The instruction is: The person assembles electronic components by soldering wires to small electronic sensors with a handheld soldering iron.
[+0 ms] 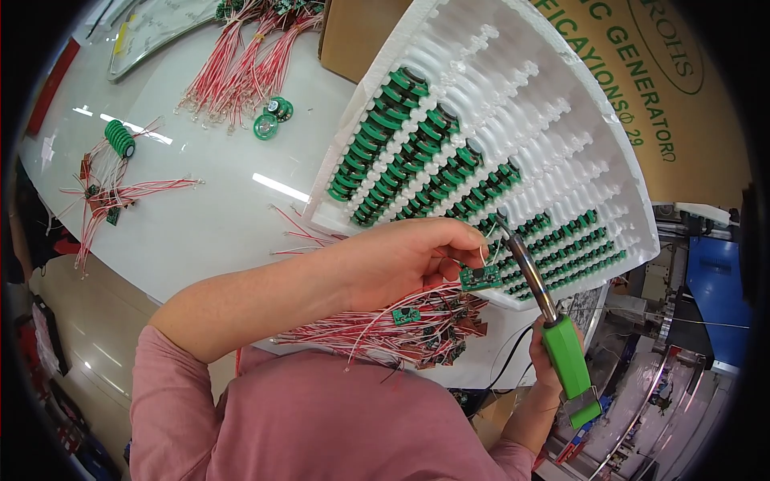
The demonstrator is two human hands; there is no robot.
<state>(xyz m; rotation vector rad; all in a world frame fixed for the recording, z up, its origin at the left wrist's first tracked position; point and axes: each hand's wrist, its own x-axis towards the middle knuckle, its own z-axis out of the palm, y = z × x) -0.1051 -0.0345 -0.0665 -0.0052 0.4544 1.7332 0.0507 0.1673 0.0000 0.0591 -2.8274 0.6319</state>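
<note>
Small green rectangular circuit board [481,277], pinched at the fingertips of the left hand [401,260], just beside the lower edge of the white moulded foam tray [561,104]. Right hand [544,353] wrapped around the green plastic handle of the metal-shafted soldering iron [533,284], tip just above the board. Judged midway: heap of wired boards with thin red-and-white leads [401,325] under the left wrist, several tray rows packed with round green ribbed speakers [385,128], other slots bare. Glossy white tabletop [208,216]; more bundled red-white wires [241,64] farther off.
</note>
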